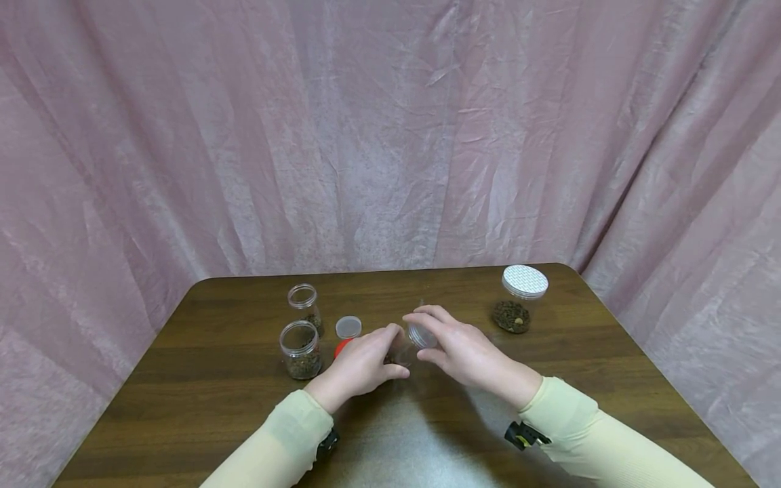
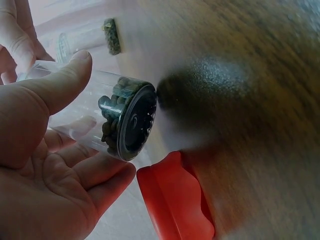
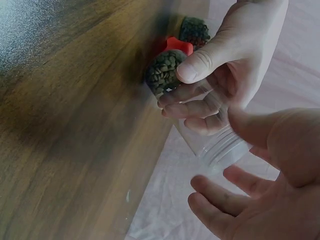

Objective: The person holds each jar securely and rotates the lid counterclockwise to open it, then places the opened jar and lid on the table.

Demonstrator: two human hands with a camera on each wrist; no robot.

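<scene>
Between my hands is a clear plastic jar point(image 2: 80, 107) with brown pellets point(image 2: 120, 107) at its bottom. The left hand point(image 1: 365, 362) grips the jar's side, thumb on one side and fingers curled round the other. Its base is close to the wooden tabletop. A clear, pale screw lid point(image 3: 225, 152) covers the mouth. My right hand point(image 1: 464, 344) hovers round that lid, its thumb and fingers spread on either side with gaps showing. Partly hidden behind the left hand is a red plastic piece with a wavy edge point(image 2: 172, 197).
Two lidless clear jars, one farther back point(image 1: 302, 298) and one nearer point(image 1: 300, 346), stand left with dark bits inside. A pale round lid point(image 1: 348, 327) is beside them. At the right stands a jar of brown pellets point(image 1: 511, 316) under a white patterned lid point(image 1: 525, 279). A pink curtain point(image 1: 390, 135) hangs behind.
</scene>
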